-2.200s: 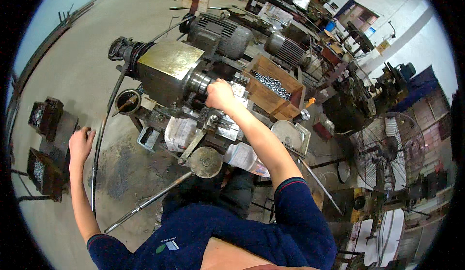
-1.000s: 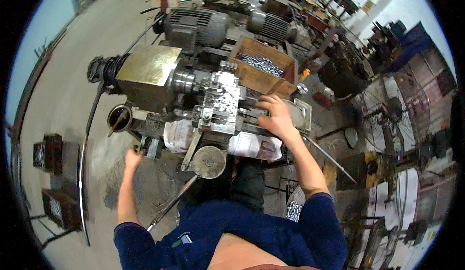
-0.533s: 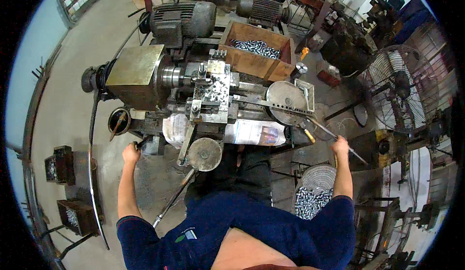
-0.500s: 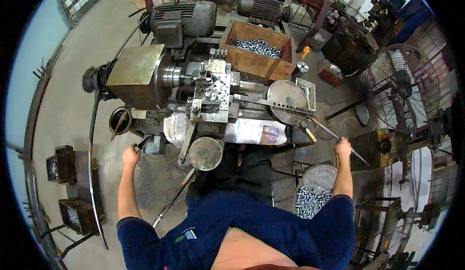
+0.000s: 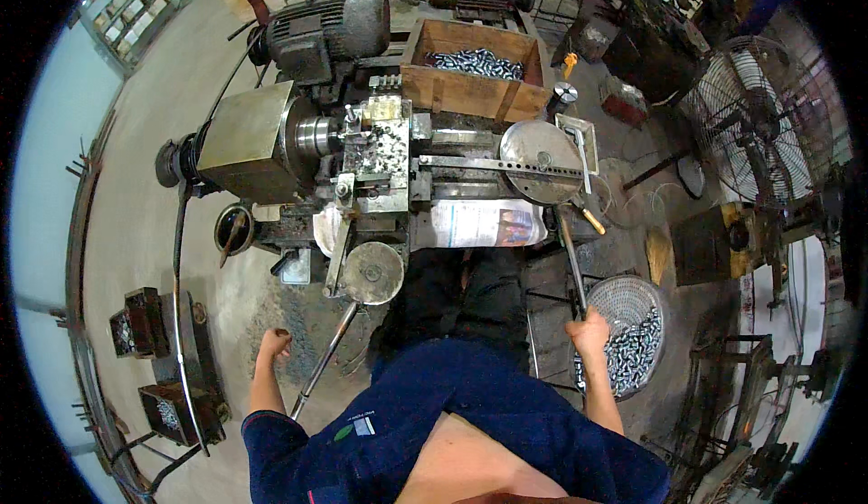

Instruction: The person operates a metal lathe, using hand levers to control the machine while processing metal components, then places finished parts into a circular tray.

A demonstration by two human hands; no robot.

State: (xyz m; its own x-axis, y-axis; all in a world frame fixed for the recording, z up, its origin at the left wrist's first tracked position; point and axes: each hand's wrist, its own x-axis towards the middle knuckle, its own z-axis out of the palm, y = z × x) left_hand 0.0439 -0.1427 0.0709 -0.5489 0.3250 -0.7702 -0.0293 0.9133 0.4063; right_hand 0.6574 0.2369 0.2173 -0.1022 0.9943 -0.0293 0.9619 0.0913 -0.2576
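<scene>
My right hand [image 5: 590, 334] is wrapped around the lower end of a long metal lever [image 5: 574, 264], which runs up to a round plate [image 5: 542, 162] on the right of the lathe. Just right of this hand stands a round basket [image 5: 665, 323] with many small shiny metal pieces in it. My left hand [image 5: 277, 343] is off the machine above the floor, its fingers curled; whatever may be in them is hidden. Closest to it are a slanting metal rod [image 5: 327, 355] and a smaller round disc [image 5: 373, 273]. The tool carriage [image 5: 378, 156] sits beside the chuck [image 5: 314, 134].
A wooden box [image 5: 470, 94] of small metal pieces stands behind the lathe. At the left are dark metal bins [image 5: 172, 414] and a long upright bar [image 5: 178, 323]. A caged fan [image 5: 758, 124] stands right. A pot with a brush [image 5: 233, 230] hangs at the lathe's left.
My left hand has come back from the lathe's front toward my body. My right hand has drawn the lever inward and toward me. The view has shifted slightly.
</scene>
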